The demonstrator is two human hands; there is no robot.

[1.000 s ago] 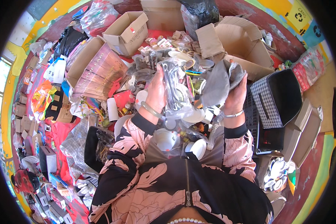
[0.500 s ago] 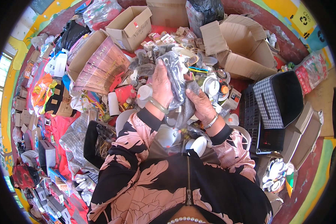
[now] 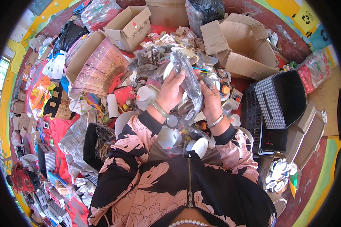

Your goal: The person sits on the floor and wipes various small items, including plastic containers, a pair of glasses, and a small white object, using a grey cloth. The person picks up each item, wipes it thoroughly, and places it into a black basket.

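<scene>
The clear plastic bag (image 3: 188, 81), pinched shut-fingered between left hand (image 3: 172, 92) and right hand (image 3: 211, 100), could slip, spilling its contents onto the clutter below.

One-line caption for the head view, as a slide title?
Both hands, left hand and right hand, grip a clear plastic bag above a cluttered pile beside open cardboard boxes.

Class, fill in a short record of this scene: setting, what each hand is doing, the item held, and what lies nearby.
Setting: cluttered floor heaped with boxes, bags and small goods
Left hand: grips the clear crinkled plastic bag from its left side
Right hand: grips the same bag from the right, lower down
Wrists: green bangle on left, silver bracelet on right
Nearby: open brown cardboard box, black-and-white checked box
</scene>
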